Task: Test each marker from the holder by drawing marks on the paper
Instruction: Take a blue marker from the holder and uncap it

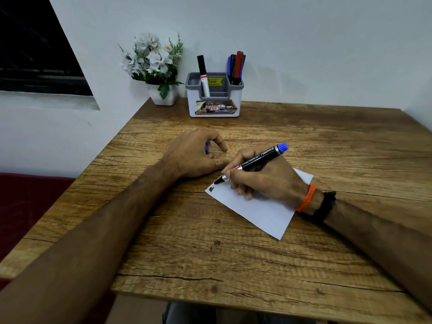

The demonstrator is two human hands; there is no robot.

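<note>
The right hand (264,177) gripped a black permanent marker (252,163) in a writing hold, fingers pinched around the barrel near the tip; the marker slanted up and to the right, its blue end (282,147) pointing away from the person and its dark tip touching the far left corner of the paper (257,211); a small blue mark (211,189) sat on that corner, just beside the tip; the paper lay flat and skewed on the wooden table (210,253), with the heel of the right hand resting on it; an orange band (306,198) and a black band (326,205) circled the right wrist; the left hand (196,155) rested on the table just left of the paper, fingers curled loosely inward around something small and blue (207,147), which may have been the cap, though too little showed to be sure; the two hands were close together, nearly touching at the knuckles; at the far edge of the table stood the white and grey holder (215,108) against the wall; one black-capped marker (203,74) leaned in its left compartment, and a cluster of blue, red, green and black markers (236,66) stood upright in the right compartment; a white pot of pale artificial flowers (154,64) stood just left of the holder
</note>
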